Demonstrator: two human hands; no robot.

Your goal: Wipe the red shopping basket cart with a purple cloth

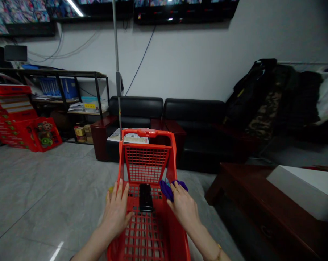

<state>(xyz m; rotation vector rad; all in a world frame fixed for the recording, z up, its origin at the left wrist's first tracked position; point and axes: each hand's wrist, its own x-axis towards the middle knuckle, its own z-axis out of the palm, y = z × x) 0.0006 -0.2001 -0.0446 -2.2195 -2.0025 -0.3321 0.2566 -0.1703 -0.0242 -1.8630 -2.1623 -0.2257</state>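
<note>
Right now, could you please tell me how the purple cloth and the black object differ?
The purple cloth looks crumpled; the black object looks smooth and oblong. The right hand holds the purple cloth at the side of the red cart; the black object lies untouched inside it.

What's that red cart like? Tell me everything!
The red cart looks like plastic and stands upright on the grey floor. Its base and far panel are grids; a bar tops the far end. A black object lies on the base. The left hand is at its left edge; the right hand holds a purple cloth at its right edge.
</note>
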